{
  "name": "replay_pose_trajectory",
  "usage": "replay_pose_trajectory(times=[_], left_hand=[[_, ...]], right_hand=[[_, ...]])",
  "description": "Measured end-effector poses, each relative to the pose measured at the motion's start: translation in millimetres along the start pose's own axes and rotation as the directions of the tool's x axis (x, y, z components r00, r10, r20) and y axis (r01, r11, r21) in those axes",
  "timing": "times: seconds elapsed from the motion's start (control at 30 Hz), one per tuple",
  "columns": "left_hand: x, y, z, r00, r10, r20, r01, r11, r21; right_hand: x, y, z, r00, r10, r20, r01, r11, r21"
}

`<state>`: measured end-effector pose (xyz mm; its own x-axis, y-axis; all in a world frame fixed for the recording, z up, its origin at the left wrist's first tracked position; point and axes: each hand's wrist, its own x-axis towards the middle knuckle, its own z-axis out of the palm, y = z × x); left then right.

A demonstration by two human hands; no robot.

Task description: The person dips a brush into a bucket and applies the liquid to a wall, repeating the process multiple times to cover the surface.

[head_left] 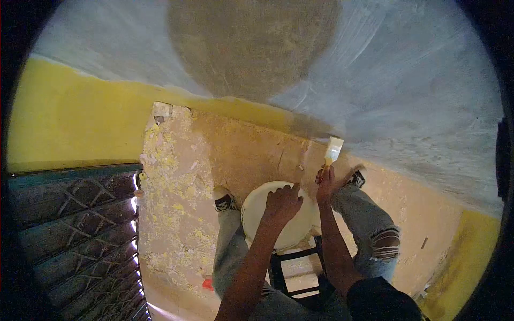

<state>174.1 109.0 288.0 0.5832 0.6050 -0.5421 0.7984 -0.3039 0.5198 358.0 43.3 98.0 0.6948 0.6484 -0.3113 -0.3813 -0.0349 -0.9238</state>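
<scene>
Between my legs stands a round, pale container or lid, its top cream-coloured. Over its upper part is my left hand, the index finger stretched out along the surface near the far rim; whether it touches is hard to tell. To the right, my right hand is closed around the handle of a scraper, a wide, light-coloured blade pointing up and away toward the wall. The blade looks pale and smeared. Nothing can be seen held in my left hand.
A grey-plastered wall with a brown patch rises ahead, yellow paint along its lower part. A dark slatted shutter is at left. Below me is a black stool. A red object lies by my left leg.
</scene>
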Motion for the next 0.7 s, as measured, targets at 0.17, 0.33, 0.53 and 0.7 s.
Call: replay_pose_trajectory(times=[0.17,0.33,0.53,0.7], left_hand=[[1,4,1,0.999,-0.011,0.053,0.009,0.999,0.045],[7,1,7,0.999,0.014,0.035,-0.016,0.997,0.074],[3,8,4,0.997,-0.011,0.071,0.005,0.997,0.078],[2,7,10,0.999,0.001,0.033,-0.003,0.998,0.063]], right_hand=[[60,68,-24,0.997,0.042,0.062,-0.042,0.999,0.009],[79,103,-34,0.93,0.366,-0.037,-0.368,0.925,-0.095],[101,125,-45,0.823,0.556,-0.117,-0.568,0.802,-0.184],[96,125,-49,0.876,0.475,-0.081,-0.471,0.807,-0.357]])
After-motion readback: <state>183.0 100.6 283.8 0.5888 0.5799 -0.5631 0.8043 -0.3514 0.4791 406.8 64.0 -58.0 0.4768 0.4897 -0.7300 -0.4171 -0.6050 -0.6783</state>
